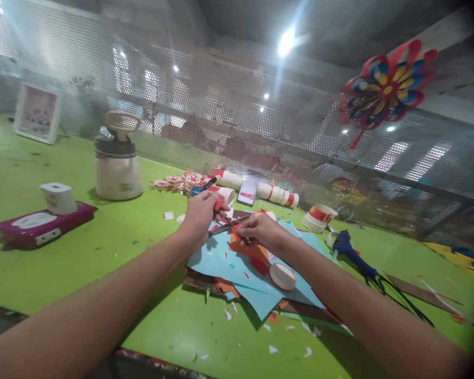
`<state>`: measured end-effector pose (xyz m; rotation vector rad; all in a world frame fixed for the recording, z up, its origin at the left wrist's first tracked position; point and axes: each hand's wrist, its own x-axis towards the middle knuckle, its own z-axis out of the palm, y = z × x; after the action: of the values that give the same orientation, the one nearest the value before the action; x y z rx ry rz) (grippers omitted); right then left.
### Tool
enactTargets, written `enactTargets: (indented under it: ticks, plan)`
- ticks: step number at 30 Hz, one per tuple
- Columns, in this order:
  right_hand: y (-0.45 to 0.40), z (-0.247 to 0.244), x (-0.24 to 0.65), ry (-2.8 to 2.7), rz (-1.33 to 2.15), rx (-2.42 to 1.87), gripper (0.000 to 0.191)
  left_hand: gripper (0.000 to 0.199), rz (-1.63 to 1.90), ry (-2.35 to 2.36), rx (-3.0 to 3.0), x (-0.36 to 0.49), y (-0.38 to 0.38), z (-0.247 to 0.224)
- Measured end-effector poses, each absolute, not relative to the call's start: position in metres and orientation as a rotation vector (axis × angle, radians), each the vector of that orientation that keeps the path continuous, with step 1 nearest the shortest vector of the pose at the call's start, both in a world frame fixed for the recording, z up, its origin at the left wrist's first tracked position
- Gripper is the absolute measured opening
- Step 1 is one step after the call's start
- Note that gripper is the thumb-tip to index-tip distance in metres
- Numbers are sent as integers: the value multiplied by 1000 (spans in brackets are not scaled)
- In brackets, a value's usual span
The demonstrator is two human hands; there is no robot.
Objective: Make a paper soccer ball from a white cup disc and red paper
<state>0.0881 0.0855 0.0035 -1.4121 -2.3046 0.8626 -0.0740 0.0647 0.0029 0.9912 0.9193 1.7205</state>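
Note:
My left hand pinches a small red paper piece above the pile of sheets. To its right, my right hand has its fingers closed at the edge of some red-orange paper; what lies between the fingertips is hidden. Dark scissors lie between the two hands, their far end running by my right fingers. Under both hands are light blue paper sheets stacked on brown board. A white paper ring rests on the sheets below my right hand.
Behind the hands lie a phone, red-and-white paper rings and flower-patterned discs. A sprayer bottle, purple wipes pack and white box stand left. At right are a dark blue corded object and paper rings.

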Motion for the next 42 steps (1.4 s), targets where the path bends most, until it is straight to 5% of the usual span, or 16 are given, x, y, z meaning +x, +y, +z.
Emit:
enactTargets:
  ticks: [17, 28, 42]
  plan:
    - [96, 10, 54, -2579, 63, -1341, 16, 13, 1718, 907, 927, -77, 68, 1]
    - [9, 16, 167, -2250, 178, -1227, 21, 16, 1315, 868, 1242, -48, 46, -3]
    - [4, -10, 211, -2096, 234, -1265, 22, 15, 990, 896, 1423, -38, 35, -18]
